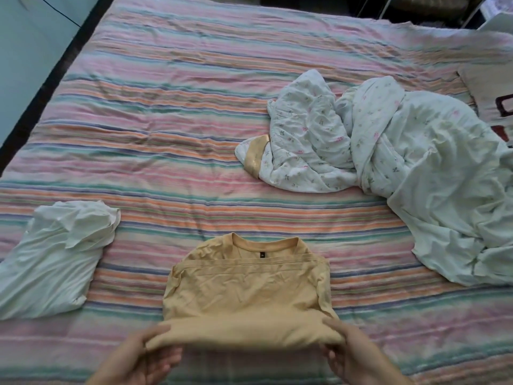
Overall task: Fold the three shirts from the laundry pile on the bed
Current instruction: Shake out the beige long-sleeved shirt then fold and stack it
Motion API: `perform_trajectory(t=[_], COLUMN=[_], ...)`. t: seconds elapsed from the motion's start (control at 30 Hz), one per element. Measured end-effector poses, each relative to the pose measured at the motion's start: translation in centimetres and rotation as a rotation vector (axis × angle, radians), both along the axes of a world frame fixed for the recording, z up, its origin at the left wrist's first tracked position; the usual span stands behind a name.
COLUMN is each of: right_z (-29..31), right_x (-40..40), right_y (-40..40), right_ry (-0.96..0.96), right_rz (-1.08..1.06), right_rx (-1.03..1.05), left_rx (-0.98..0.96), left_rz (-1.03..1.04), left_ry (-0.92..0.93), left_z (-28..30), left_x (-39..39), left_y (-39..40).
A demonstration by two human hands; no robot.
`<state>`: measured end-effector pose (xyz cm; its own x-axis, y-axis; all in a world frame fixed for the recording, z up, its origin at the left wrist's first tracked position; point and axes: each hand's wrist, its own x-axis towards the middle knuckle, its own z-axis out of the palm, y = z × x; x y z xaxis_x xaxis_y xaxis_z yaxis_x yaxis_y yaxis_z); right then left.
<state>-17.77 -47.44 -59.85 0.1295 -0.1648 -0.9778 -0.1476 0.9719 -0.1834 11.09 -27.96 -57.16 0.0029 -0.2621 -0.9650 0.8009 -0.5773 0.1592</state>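
A yellow shirt (247, 290) lies on the striped bed sheet (172, 107) near the front edge, collar pointing away, sleeves tucked in and its hem folded up over the body. My left hand (144, 354) grips the near folded edge at its left end. My right hand (349, 348) grips the same edge at its right end. A white shirt (55, 259) lies crumpled to the left of the yellow one. To the far right sits a heap of floral white laundry (319, 140) with a pale green-white garment (444, 190) draped over it.
A small beige band (255, 157) pokes out at the left of the floral heap. A dark bed frame edge (47, 90) runs along the left side. A pillow with a red print (494, 107) lies at the right edge.
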Motion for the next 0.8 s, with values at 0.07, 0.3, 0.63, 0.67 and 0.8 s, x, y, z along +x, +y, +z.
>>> perform_trajectory(t=[0.07, 0.3, 0.63, 0.67, 0.8], right_z=[-0.3, -0.9, -5.4, -6.4, -8.6], right_x=[1.3, 6.8, 11.8, 12.1, 12.8], right_y=[-2.0, -7.0, -0.2, 0.3, 0.0], right_ry=[0.07, 0.005, 0.229, 0.255, 0.317], right_rz=[-0.049, -0.287, 1.293, 1.46, 1.739], right_rx=[-0.044, -0.136, -1.05, -1.1, -1.005], left_rx=[0.104, -0.016, 0.307, 0.333, 0.31], left_rz=[0.033, 0.252, -0.341, -0.361, -0.389], left_ry=[-0.105, -0.182, -0.898, -0.912, -0.891], left_z=[-1.3, -4.1, -12.4, -13.0, -13.7], left_x=[1.8, 5.6, 3.8, 3.7, 3.7], left_y=[-2.0, -9.7, -9.6, -9.4, -9.4])
